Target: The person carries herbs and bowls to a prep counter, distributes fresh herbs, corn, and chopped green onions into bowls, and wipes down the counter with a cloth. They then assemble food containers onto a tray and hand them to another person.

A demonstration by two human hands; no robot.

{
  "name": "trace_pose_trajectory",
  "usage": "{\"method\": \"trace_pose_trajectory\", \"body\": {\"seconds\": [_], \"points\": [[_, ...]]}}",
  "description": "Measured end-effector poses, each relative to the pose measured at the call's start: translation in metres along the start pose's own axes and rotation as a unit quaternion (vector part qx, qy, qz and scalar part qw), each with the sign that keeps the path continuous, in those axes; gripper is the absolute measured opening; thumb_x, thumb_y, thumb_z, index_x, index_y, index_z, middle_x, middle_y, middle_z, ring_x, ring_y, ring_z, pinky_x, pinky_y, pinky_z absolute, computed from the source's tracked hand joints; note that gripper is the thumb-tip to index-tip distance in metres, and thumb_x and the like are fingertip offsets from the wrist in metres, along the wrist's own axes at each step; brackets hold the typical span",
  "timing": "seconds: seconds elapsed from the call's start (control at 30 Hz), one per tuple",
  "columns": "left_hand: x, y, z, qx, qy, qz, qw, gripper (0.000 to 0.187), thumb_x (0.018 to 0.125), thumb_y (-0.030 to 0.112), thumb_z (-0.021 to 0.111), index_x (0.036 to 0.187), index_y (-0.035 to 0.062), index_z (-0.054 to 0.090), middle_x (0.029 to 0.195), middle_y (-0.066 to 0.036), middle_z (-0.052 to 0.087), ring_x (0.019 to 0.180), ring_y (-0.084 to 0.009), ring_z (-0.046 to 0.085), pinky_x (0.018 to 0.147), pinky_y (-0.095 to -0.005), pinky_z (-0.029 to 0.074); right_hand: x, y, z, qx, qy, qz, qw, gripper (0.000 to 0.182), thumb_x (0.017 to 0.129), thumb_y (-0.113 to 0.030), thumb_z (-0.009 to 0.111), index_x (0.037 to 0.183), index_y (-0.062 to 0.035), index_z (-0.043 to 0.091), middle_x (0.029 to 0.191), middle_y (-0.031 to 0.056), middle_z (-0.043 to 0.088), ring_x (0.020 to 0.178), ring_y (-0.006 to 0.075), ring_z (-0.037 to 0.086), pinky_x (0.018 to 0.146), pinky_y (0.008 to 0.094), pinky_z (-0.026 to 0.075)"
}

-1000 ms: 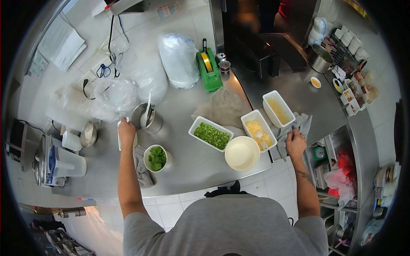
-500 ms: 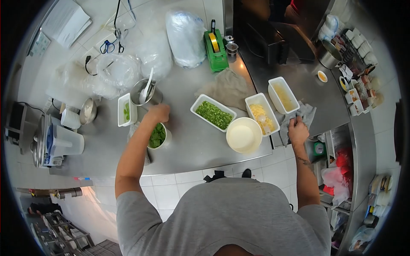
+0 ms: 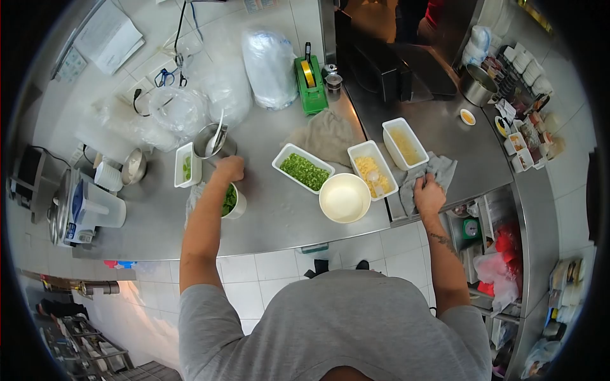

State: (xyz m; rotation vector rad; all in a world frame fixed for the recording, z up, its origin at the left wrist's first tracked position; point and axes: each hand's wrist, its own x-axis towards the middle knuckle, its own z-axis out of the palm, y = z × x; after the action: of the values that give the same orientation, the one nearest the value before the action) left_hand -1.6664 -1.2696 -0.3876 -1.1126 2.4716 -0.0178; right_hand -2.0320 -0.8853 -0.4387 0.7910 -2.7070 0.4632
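Observation:
My left hand [image 3: 230, 169] is closed beside the steel pot [image 3: 223, 151], which has a white-handled utensil in it. Its fingertips are hidden, so whatever it grips does not show. Just below that hand stands a white tub [image 3: 239, 206] of green leaves, partly covered by my forearm. My right hand [image 3: 430, 195] has its fingers curled on the edge of a grey cloth [image 3: 443, 171] at the right of the counter. Near it are a white container of pale yellow pieces [image 3: 375, 178], a container with a pale yellowish layer [image 3: 405, 145] and a cream bowl [image 3: 345, 200].
Chopped greens fill a white container [image 3: 304, 167] mid-counter. Behind it lie a beige cloth [image 3: 325, 134] and a green tape dispenser [image 3: 311, 89]. Plastic bags [image 3: 178, 111] line the back left. A clear jug [image 3: 101, 206] stands far left. Another person is partly visible at the top.
The whole view has shifted slightly, with the counter items on the right appearing further left. Both hands keep nearly the same places beside the pot and on the grey cloth.

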Motion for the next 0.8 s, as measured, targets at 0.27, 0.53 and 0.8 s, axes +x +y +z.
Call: {"method": "trace_pose_trajectory", "body": {"seconds": [0.27, 0.53, 0.8], "points": [[-0.024, -0.004, -0.03, -0.081, 0.101, -0.01, 0.992, 0.024, 0.071, 0.018, 0.061, 0.089, 0.0039, 0.068, 0.092, -0.019, 0.067, 0.091, -0.0339, 0.065, 0.078, -0.0451, 0.052, 0.0, 0.001, -0.001, 0.001, 0.013, -0.007, 1.0, 0.025, 0.083, -0.034, 0.054, 0.083, -0.0096, 0.06, 0.069, 0.0173, 0.064, 0.068, 0.0383, 0.063, 0.063, 0.0498, 0.05], [-0.053, -0.002, -0.044, -0.347, 0.252, 0.005, 0.903, 0.031, 0.085, 0.02, 0.056, 0.11, 0.0032, 0.055, 0.065, -0.014, 0.059, 0.058, -0.0223, 0.06, 0.057, -0.035, 0.047, 0.0, 0.001, 0.0, 0.01, 0.023, -0.008, 1.0, 0.023, 0.083, -0.032, 0.055, 0.083, -0.0097, 0.06, 0.068, 0.0169, 0.063, 0.067, 0.0375, 0.063, 0.061, 0.0496, 0.05], [-0.043, 0.123, -0.014, -0.514, 0.093, -0.058, 0.851, 0.054, 0.084, 0.024, 0.055, 0.131, 0.0017, 0.041, 0.084, -0.025, 0.065, 0.086, -0.0369, 0.065, 0.078, -0.0436, 0.049, -0.001, 0.002, -0.002, 0.025, 0.016, -0.008, 1.0, 0.023, 0.083, -0.032, 0.054, 0.083, -0.0087, 0.059, 0.07, 0.0169, 0.063, 0.068, 0.0369, 0.063, 0.063, 0.0498, 0.049]]}}
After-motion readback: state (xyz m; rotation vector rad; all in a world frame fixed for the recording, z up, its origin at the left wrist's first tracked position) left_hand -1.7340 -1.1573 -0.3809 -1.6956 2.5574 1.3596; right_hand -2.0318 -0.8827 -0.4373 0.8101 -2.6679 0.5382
